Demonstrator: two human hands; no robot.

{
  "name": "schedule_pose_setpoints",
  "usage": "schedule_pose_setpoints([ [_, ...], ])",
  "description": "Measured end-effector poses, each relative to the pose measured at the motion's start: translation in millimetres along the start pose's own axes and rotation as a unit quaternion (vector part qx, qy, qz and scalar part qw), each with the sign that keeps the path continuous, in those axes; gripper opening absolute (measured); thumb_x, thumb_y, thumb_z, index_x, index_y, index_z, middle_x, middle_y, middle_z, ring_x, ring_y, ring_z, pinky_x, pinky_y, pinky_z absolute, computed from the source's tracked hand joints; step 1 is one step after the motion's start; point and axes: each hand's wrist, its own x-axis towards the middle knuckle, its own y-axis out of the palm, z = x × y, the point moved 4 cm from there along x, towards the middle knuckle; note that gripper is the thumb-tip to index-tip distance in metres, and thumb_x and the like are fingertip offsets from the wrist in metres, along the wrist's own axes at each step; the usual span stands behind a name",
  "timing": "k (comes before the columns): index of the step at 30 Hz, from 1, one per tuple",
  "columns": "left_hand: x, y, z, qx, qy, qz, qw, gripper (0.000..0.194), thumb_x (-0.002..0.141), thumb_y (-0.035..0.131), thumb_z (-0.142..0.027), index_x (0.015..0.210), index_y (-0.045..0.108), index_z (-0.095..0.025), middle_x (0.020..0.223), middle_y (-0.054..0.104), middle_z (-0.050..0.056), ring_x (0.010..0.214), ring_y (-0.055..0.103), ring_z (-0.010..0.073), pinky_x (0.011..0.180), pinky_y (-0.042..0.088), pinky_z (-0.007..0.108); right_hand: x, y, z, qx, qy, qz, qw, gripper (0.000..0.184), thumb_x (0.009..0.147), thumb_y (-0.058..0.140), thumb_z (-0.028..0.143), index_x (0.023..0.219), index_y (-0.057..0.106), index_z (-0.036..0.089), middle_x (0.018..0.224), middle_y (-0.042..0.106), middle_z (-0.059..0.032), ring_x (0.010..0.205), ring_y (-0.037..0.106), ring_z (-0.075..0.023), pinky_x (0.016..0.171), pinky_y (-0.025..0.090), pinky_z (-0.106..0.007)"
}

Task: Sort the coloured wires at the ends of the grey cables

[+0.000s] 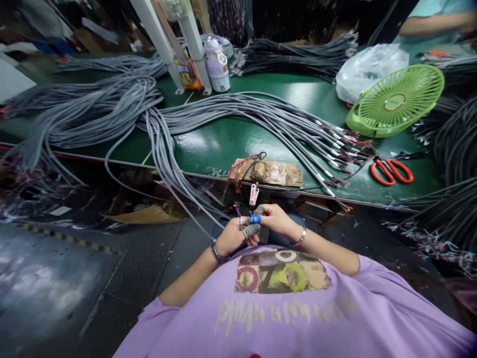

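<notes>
My left hand (235, 235) is closed around the end of a grey cable (199, 205), in front of the table edge. Thin coloured wires (238, 209) stick up from its fingers. My right hand (274, 219) meets it with pinched fingers at the wire ends; covers wrap some fingertips, one of them blue. What exactly the right fingers grip is too small to tell. Just beyond the hands, a pale pink clip (254, 194) hangs by a wooden block (285, 172) with red and black leads. The held cable runs back to a large grey cable bundle (100, 109) on the table.
Grey cables with stripped ends (335, 144) lie across the green table (208, 149). Orange-handled scissors (391, 171), a green fan (397, 102), a plastic bag (368, 69) and a bottle (218, 67) stand around them. Black cables (454, 144) hang at right. A co-worker's arm (436, 24) shows top right.
</notes>
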Motion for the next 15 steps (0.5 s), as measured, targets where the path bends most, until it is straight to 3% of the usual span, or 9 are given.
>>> schedule_pose_setpoints([
  [7, 1, -6.7, 9, -0.032, 0.056, -0.098, 0.993, 0.035, 0.078, 0.063, -0.048, 0.074, 0.061, -0.013, 0.064, 0.07, 0.007, 0.051, 0.065, 0.015, 0.048, 0.05, 0.023, -1, -1, -3, 0.006, -0.006, -0.022, 1.0, 0.04, 0.063, 0.074, 0.051, 0.072, 0.061, 0.014, 0.056, 0.052, 0.0038, 0.05, 0.04, -0.0074, 0.049, 0.034, -0.022],
  [15, -3, -8.9, 7, -0.022, 0.102, -0.176, 0.979, 0.032, 0.078, 0.065, -0.045, 0.084, 0.062, -0.014, 0.069, 0.07, 0.006, 0.053, 0.065, 0.0146, 0.043, 0.047, 0.021, -5, -2, -2, -0.027, -0.065, -0.049, 0.996, 0.037, 0.066, 0.073, 0.049, 0.069, 0.06, 0.015, 0.062, 0.057, 0.0015, 0.058, 0.046, -0.0095, 0.058, 0.041, -0.024],
])
